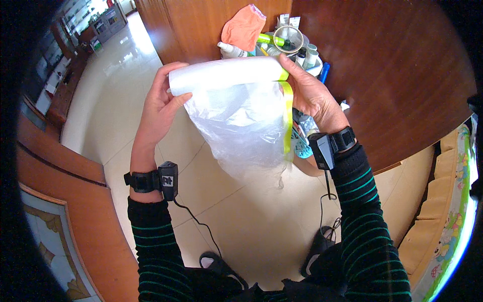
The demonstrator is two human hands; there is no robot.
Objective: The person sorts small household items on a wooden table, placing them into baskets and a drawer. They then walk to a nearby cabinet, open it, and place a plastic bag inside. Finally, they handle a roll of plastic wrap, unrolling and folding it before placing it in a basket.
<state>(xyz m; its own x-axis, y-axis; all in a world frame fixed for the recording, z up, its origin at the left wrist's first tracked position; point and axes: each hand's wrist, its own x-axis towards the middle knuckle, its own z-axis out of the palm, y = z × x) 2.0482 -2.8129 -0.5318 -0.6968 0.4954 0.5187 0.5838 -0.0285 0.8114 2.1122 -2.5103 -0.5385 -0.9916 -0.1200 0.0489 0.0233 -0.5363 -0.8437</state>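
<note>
A roll of thin translucent plastic bags (226,73) is held level between my two hands, above the tiled floor. My left hand (160,98) grips its left end, thumb below and fingers behind. At the other end, my right hand (311,88) has its thumb on top of the roll; its other fingers are partly hidden. A loose length of clear film (241,128) hangs down from the roll. Along its right edge runs a yellow-green band (288,117). Both wrists carry black strapped devices with cables.
Beyond the roll, a crowded tray of bottles and tubes (311,56) stands against a brown wooden panel (377,56). An orange cloth (244,28) lies beside it. At left is a wooden door (75,226); at right, a bed edge with patterned cloth (447,196). Cables dangle near my slippers (222,266).
</note>
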